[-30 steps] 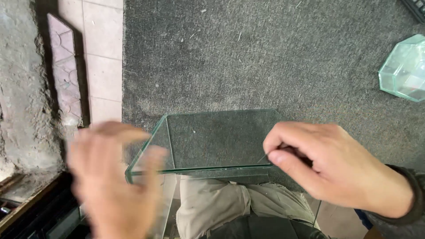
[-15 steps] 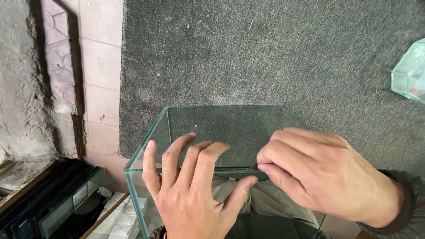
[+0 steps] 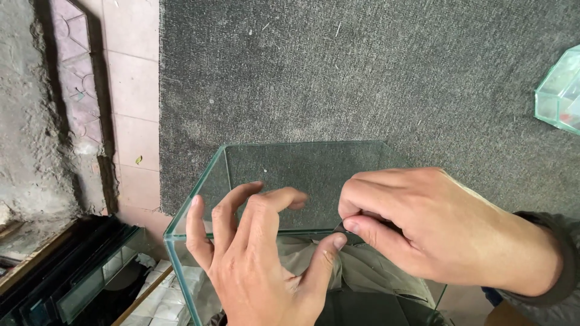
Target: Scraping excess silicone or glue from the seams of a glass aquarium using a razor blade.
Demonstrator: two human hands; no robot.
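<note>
Glass box (image 3: 290,175): clear, open-topped, greenish edges, standing on the near edge of a dark grey carpeted surface (image 3: 362,72). Its near rim runs across the lower centre of the view, and the person's lap in beige cloth shows through the panes.

Left hand (image 3: 260,265): fingers loosely spread and curved, reaching up over the near rim. Fingertips lie on or just above the glass; actual contact cannot be confirmed. Thumb angled right, its tip just beside the right hand's thumb. Nothing is gripped.

Right hand (image 3: 435,226): fingers drawn together, thumb and forefinger pinched on a small dark item at the near rim. Item is mostly hidden by the fingers; kind not determinable. Dark sleeve at the wrist.

Surroundings: second glass piece (image 3: 559,90), angular with a green tint, rests on the carpet at the right edge, well apart from the box. Left of the carpet, pale pink wall tiles (image 3: 136,121), then rough grey concrete (image 3: 30,121). Lower left: stacked dark-framed glass panes (image 3: 60,271) with crumpled white paper (image 3: 163,290) beside them. No readable labels or signs.
</note>
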